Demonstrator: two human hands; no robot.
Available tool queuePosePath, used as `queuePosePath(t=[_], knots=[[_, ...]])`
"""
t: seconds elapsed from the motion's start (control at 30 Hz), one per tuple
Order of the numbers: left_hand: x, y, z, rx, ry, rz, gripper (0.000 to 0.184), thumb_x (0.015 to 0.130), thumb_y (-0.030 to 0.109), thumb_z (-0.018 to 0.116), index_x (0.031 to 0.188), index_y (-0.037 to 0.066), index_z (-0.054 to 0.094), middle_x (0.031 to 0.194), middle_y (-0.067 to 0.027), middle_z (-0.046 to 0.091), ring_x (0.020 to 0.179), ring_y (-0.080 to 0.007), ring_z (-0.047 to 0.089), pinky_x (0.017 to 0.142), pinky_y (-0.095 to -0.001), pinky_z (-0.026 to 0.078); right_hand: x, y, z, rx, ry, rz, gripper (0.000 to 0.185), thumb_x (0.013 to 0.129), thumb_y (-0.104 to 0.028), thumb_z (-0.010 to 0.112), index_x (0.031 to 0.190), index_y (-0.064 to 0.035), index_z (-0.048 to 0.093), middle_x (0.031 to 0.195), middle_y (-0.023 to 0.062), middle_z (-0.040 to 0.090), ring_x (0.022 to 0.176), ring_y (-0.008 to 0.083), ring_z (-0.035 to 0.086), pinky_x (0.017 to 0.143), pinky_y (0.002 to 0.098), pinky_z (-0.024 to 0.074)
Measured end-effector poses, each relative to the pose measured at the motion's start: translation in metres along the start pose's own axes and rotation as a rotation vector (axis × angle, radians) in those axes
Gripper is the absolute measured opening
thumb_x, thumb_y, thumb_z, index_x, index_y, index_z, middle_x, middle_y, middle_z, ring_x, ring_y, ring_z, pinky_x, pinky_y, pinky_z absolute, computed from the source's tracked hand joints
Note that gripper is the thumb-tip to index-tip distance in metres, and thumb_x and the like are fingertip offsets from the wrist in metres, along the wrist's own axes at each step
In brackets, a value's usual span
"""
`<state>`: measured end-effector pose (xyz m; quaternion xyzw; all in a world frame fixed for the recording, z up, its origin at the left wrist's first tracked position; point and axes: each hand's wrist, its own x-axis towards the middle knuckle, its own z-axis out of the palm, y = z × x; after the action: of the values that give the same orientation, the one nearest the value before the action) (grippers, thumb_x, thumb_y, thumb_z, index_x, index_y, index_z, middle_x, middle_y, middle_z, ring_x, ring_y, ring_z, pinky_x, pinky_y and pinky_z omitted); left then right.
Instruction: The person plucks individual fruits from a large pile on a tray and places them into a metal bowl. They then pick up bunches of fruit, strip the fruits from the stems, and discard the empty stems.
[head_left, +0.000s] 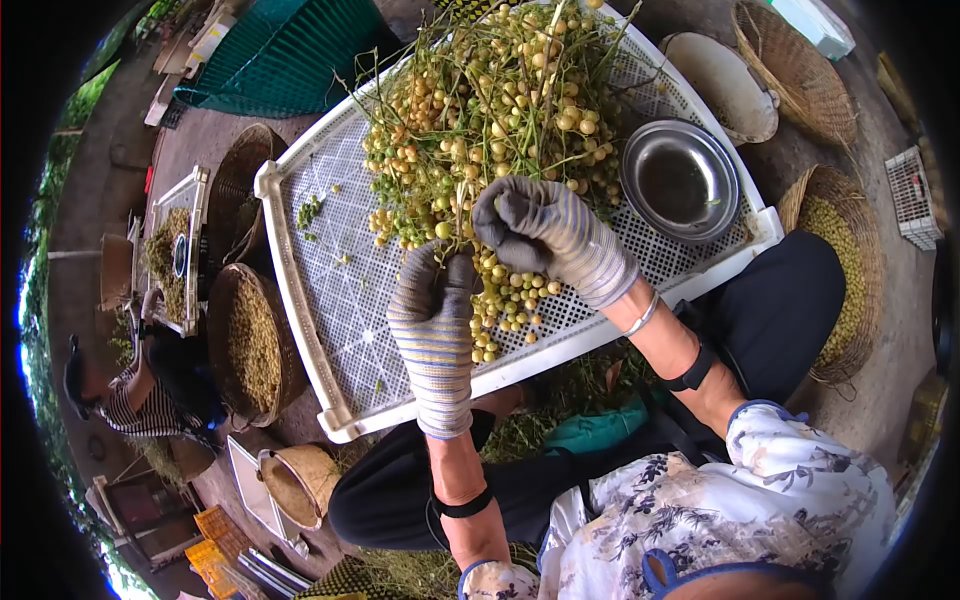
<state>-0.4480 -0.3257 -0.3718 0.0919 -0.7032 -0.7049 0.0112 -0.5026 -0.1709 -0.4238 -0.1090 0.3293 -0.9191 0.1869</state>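
Observation:
A heap of cut stems bearing small round yellow-green fruits (pixel 490 110) covers the far part of a white perforated plastic tray (pixel 325 270) in front of me. Both my hands wear striped gloves with dark grey fingers. My left hand (pixel 433 325), at the near edge of the heap, pinches a thin fruit stem (pixel 447 247) between thumb and fingers. Just to its right, my right hand (pixel 550 232) has its fingers curled together; whatever is in them is hidden. Loose fruits (pixel 515 300) lie below and between the hands.
A metal bowl (pixel 680 182) stands on the tray's right side. Baskets of picked fruits stand at right (pixel 870 270) and left (pixel 293 345). Behind the tray is a green woven basket (pixel 285 55). Another person (pixel 150 395) sits at far left by a similar tray.

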Motion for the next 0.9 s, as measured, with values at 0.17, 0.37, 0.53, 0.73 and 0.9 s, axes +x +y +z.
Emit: queuePosePath(t=[0.17,0.37,0.53,0.73,0.9], knots=[[0.006,0.002,-0.011,0.124,-0.154,0.009,0.026,0.093,0.004,0.057,0.118,0.000,0.060,0.092,-0.0007,0.064,0.080,-0.0048,0.054,0.071,-0.0196,0.046,-0.001,-0.008,0.008,-0.315,0.061,0.022,0.035,0.089,-0.034,0.066,0.102,-0.0018,0.066,0.087,0.0001,0.066,0.070,0.0046,0.059,0.061,0.0179,0.0468],[0.010,-0.006,-0.013,0.245,-0.216,0.070,0.030,0.092,0.011,0.062,0.119,-0.002,0.061,0.080,0.0029,0.059,0.071,-0.0034,0.048,0.064,-0.0184,0.044,-0.001,0.002,-0.001,-0.312,-0.030,0.117,0.040,0.084,-0.041,0.070,0.099,-0.0045,0.065,0.069,-0.0023,0.060,0.054,0.0025,0.054,0.047,0.0155,0.0389],[0.014,-0.003,-0.012,0.213,-0.261,-0.013,0.025,0.093,0.016,0.062,0.111,-0.001,0.064,0.071,0.0054,0.053,0.063,-0.0024,0.042,0.055,-0.0184,0.036,0.000,0.018,-0.003,-0.266,0.097,0.075,0.043,0.089,-0.045,0.061,0.104,-0.0041,0.066,0.067,-0.0014,0.061,0.044,0.0010,0.042,0.040,0.0158,0.0301],[0.015,0.005,-0.019,0.241,-0.422,-0.092,0.018,0.095,0.019,0.058,0.090,0.002,0.063,0.066,0.0066,0.044,0.062,-0.0031,0.038,0.055,-0.0194,0.034,0.003,0.002,-0.002,-0.474,0.064,-0.047,0.049,0.090,-0.049,0.059,0.111,-0.0052,0.066,0.062,-0.0032,0.059,0.042,-0.0006,0.039,0.040,0.0153,0.0281],[0.013,0.009,-0.024,0.219,-0.444,-0.142,0.019,0.094,0.021,0.061,0.094,0.002,0.063,0.067,0.0063,0.045,0.062,-0.0039,0.039,0.056,-0.0205,0.036,-0.001,-0.009,-0.007,-0.612,-0.159,0.173,0.049,0.088,-0.048,0.062,0.111,-0.0058,0.067,0.062,-0.0037,0.056,0.042,0.0006,0.039,0.040,0.0180,0.0285]])
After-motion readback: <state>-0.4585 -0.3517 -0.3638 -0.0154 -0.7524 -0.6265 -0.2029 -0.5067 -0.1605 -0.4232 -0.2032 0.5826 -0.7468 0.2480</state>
